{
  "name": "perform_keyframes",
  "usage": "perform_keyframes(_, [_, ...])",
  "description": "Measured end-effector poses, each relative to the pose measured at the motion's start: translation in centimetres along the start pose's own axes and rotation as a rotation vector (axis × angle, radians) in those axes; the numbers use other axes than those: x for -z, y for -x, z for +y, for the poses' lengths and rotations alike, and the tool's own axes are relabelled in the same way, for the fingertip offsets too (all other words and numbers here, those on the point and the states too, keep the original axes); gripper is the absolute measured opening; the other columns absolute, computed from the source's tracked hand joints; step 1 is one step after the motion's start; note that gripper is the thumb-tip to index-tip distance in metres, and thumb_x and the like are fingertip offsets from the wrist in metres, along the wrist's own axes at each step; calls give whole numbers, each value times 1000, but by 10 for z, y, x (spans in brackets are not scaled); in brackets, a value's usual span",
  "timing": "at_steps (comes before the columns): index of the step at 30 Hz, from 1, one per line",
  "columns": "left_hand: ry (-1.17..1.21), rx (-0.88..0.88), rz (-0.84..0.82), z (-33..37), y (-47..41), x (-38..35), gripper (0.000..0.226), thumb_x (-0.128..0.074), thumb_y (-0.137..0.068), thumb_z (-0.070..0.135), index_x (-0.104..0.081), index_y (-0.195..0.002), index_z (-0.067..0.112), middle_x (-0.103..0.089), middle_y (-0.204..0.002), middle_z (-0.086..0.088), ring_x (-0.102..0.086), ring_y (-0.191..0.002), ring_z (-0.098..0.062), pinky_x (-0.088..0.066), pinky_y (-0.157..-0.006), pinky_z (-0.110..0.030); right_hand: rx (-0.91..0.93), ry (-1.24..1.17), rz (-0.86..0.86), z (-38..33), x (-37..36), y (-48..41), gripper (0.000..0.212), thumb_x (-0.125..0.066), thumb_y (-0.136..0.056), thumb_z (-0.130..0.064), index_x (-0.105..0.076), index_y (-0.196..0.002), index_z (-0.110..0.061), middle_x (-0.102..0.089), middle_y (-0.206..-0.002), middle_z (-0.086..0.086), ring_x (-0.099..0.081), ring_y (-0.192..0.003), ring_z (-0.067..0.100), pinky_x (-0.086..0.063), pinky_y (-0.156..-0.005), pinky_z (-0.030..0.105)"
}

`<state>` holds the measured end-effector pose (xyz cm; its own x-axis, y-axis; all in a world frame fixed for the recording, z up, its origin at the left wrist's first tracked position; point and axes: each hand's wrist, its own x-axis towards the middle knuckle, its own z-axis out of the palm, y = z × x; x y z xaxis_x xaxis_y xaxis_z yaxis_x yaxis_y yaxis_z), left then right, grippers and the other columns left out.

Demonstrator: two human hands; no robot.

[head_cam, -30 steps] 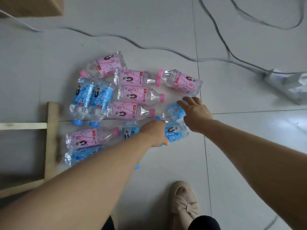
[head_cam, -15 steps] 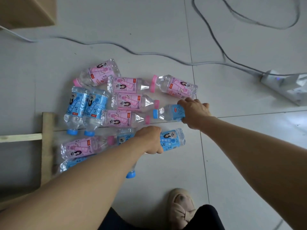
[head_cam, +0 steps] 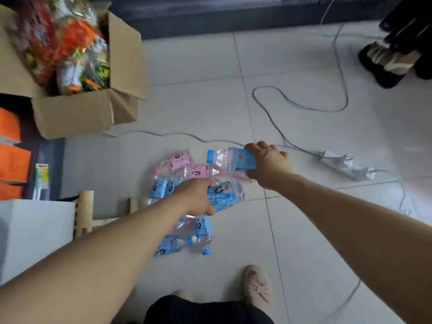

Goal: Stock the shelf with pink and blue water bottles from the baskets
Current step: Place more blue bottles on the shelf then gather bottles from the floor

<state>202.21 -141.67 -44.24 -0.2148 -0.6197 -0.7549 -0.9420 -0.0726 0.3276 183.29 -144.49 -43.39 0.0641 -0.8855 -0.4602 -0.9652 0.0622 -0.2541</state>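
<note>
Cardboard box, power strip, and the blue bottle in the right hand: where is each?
cardboard box (head_cam: 74, 115): head view, its front wall.
power strip (head_cam: 346, 166): head view, middle of its body.
blue bottle (head_cam: 240, 161): head view, its label, beside the right hand (head_cam: 268, 164).

- blue bottle (head_cam: 230, 159): clear glossy plastic, crinkled; blue plastic cap
- pink bottles (head_cam: 177, 160): same clear plastic, pink labels
- floor (head_cam: 198, 66): smooth pale tile, slight sheen
- box (head_cam: 74, 113): matt brown cardboard
- snack packets (head_cam: 70, 43): shiny film
- frame (head_cam: 85, 206): bare light wood
- shoe (head_cam: 256, 284): beige cloth, matt

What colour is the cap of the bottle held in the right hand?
Blue cap, on the blue-label bottle the right hand grips; head view.
</note>
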Motion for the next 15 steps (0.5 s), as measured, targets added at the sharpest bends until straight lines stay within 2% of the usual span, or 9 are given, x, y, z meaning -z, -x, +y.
perform_keyframes(6, [124,27,152,20,123,124,43,-77,-67,28,-57,-104,17,-64,-103,-1,-61,-91,-22,-50,-77,-30,-1,-155,131,-80,153,67,54,-67,-81,-29,-45,-131,-28,-51,-119,-1,-50,-109,21,-36,-94,37])
perform_keyframes(10, [239,45,283,27,221,204,42,-78,-68,29,-57,-103,16,-62,-99,-1,-59,-88,-21,-45,-68,-27,21,-334,226,-137,250,121,55,-70,-78,-30,-48,-128,-23,-54,-118,3,-55,-103,24,-47,-90,40])
perform_keyframes(13, [344,45,403,22,294,256,45,-79,-65,28,-60,-103,16,-65,-102,-1,-61,-91,-20,-51,-80,-32,59,-465,302,-181,314,164,55,-70,-77,-29,-50,-127,-19,-57,-118,5,-58,-100,24,-47,-78,30])
perform_keyframes(15, [358,43,483,18,345,286,44,-79,-63,28,-60,-101,17,-67,-101,-3,-63,-92,-21,-53,-84,-35,106,-542,335,-211,352,192,54,-72,-76,-28,-52,-125,-17,-59,-116,6,-59,-100,24,-49,-81,30])
